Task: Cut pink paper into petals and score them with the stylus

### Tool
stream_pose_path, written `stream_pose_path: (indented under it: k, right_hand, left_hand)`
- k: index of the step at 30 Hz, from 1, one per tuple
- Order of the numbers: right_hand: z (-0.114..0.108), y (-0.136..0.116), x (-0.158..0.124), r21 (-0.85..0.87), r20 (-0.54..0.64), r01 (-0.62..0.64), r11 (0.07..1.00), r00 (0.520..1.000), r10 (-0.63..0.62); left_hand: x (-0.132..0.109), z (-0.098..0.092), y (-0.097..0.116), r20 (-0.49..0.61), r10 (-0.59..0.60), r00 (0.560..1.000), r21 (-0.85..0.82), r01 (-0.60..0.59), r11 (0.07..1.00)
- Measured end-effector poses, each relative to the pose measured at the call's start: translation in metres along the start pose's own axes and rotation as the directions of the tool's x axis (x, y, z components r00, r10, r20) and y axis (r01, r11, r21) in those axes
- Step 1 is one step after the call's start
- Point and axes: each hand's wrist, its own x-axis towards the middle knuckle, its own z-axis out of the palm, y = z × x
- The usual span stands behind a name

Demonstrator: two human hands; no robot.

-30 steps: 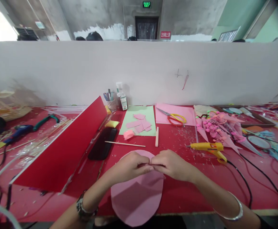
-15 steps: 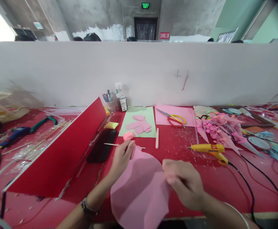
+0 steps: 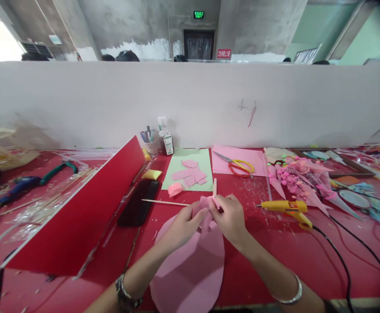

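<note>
Pink paper (image 3: 205, 201) is pinched in both hands (image 3: 183, 225) (image 3: 231, 217); a green sign (image 3: 199, 14) reads EXIT.

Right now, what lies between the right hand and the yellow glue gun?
In the head view, only tabletop with tiny scraps separates right hand and glue gun.

Pink paper oval (image 3: 190, 269), pale green sheet (image 3: 203, 155), yellow glue gun (image 3: 283, 206), red tabletop (image 3: 255, 274)

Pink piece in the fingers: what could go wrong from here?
The pink piece could crease or tear where the left hand and right hand pinch it. The yellow glue gun lies to the right; if hot, it might burn a straying right hand. The thin stick reaches close to the left hand and could be knocked.
</note>
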Motion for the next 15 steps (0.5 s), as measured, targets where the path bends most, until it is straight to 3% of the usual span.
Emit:
stream_pose_path:
  k: [3, 5, 8, 12, 15]
  right_hand:
    - [-0.018, 0.006, 0.002, 0.005, 0.149, -0.101, 0.995, 0.984, 0.099]
    - [-0.032, 0.011, -0.003, -0.008, 0.266, -0.167, 0.986, 0.950, 0.163]
    - [-0.048, 0.019, -0.025, -0.129, 0.345, -0.195, 0.972, 0.910, 0.228]
    - [-0.052, 0.036, -0.085, -0.212, 0.363, -0.116, 0.970, 0.912, 0.188]
    - [-0.052, 0.059, -0.137, -0.289, 0.264, 0.070, 0.955, 0.965, 0.009]
  left_hand:
    - [0.022, -0.017, -0.006, -0.033, 0.031, 0.999, 0.190, -0.024, 0.981]
    - [0.046, -0.034, -0.016, -0.117, 0.042, 0.992, 0.339, 0.000, 0.941]
    - [0.089, -0.057, -0.039, -0.232, 0.086, 0.969, 0.502, 0.044, 0.863]
    - [0.130, -0.070, -0.068, -0.201, 0.116, 0.973, 0.638, 0.040, 0.769]
    - [0.146, -0.080, -0.078, -0.148, 0.096, 0.984, 0.692, 0.033, 0.721]
